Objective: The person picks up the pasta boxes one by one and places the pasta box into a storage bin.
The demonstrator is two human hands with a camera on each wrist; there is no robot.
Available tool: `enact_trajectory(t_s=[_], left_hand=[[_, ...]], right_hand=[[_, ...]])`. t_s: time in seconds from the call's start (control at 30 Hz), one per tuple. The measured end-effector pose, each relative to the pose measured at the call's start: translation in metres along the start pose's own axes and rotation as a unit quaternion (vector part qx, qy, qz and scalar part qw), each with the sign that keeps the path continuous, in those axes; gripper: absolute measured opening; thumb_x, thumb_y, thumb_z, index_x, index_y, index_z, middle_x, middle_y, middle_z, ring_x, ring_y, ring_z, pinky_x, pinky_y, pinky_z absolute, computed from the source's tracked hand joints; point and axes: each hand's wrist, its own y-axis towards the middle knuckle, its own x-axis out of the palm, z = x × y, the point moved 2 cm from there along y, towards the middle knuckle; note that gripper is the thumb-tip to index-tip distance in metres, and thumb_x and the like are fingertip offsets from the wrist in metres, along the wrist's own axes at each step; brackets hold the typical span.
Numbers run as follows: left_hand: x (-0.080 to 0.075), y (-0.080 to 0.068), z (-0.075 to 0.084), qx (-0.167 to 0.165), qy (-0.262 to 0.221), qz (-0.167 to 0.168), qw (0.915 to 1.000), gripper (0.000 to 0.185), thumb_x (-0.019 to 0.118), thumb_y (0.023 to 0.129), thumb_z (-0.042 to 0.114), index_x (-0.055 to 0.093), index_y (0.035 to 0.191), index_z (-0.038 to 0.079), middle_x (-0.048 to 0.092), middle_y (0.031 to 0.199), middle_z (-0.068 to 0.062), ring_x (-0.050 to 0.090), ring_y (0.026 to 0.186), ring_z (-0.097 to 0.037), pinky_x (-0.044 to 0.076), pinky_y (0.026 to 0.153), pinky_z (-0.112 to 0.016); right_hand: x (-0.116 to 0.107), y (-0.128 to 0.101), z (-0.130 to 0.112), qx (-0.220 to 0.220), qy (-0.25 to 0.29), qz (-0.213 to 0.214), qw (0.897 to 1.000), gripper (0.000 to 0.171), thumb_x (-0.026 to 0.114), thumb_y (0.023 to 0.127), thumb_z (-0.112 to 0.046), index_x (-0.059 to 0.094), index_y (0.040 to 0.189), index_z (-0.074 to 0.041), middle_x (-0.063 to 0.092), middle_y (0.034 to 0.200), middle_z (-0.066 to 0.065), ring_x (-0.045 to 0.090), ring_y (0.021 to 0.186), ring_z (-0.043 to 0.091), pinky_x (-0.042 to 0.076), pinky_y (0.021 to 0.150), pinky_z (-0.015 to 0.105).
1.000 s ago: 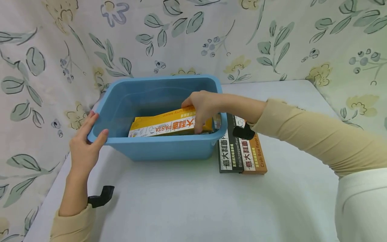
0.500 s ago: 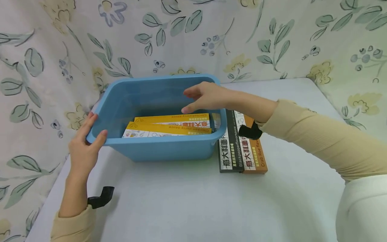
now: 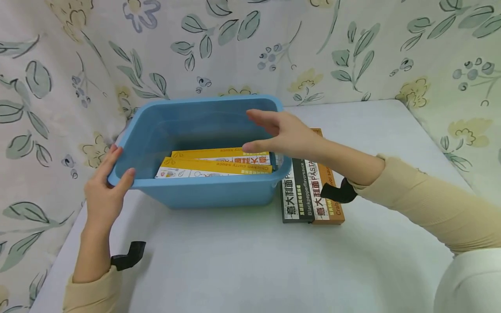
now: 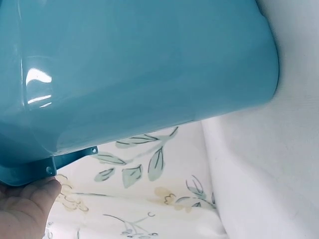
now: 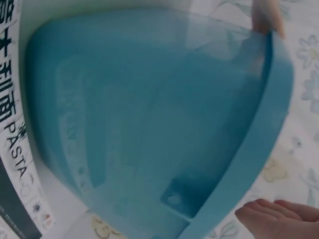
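Observation:
A blue plastic tub [image 3: 211, 194] stands on the table, with yellow-topped pasta boxes [image 3: 219, 165] lying inside, labelled chicken curry sauce. My left hand [image 3: 103, 195] grips the tub's front left corner, thumb and fingers over the rim. Seen from the left wrist, its fingertips are at the rim next to the tub's outer wall [image 4: 149, 64]. Over the tub's right end, my right hand [image 3: 287, 134] is held with thumb and fingers spread apart and nothing between them. In the right wrist view, fingers [image 5: 284, 219] show beside the rim [image 5: 266, 119].
Right of the tub, a black pasta box [image 3: 302, 195] and an orange-brown pasta box [image 3: 332, 208] lie side by side, partly covered by the right arm. A floral curtain [image 3: 235, 52] hangs behind and to the left of the white table [image 3: 235, 261].
My right hand has let go of a yellow pasta box in the tub, lifted off and drawn back to the right. That box now lies at the front inside. The left hand keeps its grip.

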Motion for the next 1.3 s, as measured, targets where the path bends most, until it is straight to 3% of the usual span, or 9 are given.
enact_trajectory(t_s=[0.43,0.6,0.83,1.07,1.3], left_hand=[[-0.001,0.0,-0.001,0.006,0.0,0.003,1.0,0.055,0.061,0.093,0.021,0.047,0.146,0.018,0.038,0.152,0.008,0.039,0.137,-0.033,0.037,0.102,-0.048],[-0.001,0.001,-0.001,0.007,0.002,0.002,1.0,0.054,0.06,0.093,0.022,0.047,0.146,0.017,0.038,0.152,0.006,0.037,0.137,-0.032,0.036,0.102,-0.049],[-0.001,0.001,-0.002,0.001,0.003,0.0,1.0,0.054,0.06,0.093,0.022,0.047,0.146,0.017,0.038,0.152,0.005,0.037,0.137,-0.033,0.035,0.103,-0.049],[0.0,0.001,-0.004,0.006,0.011,-0.005,0.9999,0.055,0.06,0.093,0.024,0.046,0.146,0.015,0.037,0.152,0.004,0.037,0.137,-0.034,0.034,0.102,-0.055],[-0.001,0.002,-0.003,0.011,0.011,-0.007,0.9999,0.055,0.06,0.093,0.023,0.047,0.146,0.015,0.038,0.153,0.001,0.037,0.137,-0.036,0.034,0.102,-0.054]], right_hand=[[-0.007,-0.041,0.008,-0.023,0.11,0.082,0.99,0.075,0.071,0.089,-0.018,0.032,0.153,-0.01,0.034,0.155,-0.002,0.027,0.142,0.008,0.026,0.115,0.028],[-0.007,-0.049,0.017,-0.021,0.141,0.103,0.984,0.076,0.071,0.089,-0.02,0.031,0.153,-0.01,0.034,0.155,-0.001,0.027,0.142,0.009,0.026,0.115,0.032],[-0.006,-0.058,0.023,-0.012,0.16,0.129,0.979,0.071,0.066,0.093,-0.019,0.029,0.154,-0.013,0.036,0.154,0.001,0.029,0.142,0.011,0.031,0.113,0.038],[-0.006,-0.066,0.03,0.008,0.157,0.166,0.974,0.071,0.065,0.094,-0.019,0.028,0.154,-0.014,0.034,0.155,-0.001,0.03,0.142,0.012,0.033,0.11,0.026],[-0.004,-0.075,0.038,0.023,0.198,0.186,0.962,0.069,0.063,0.094,-0.012,0.028,0.154,-0.013,0.033,0.156,0.002,0.028,0.143,0.013,0.03,0.112,0.027]])
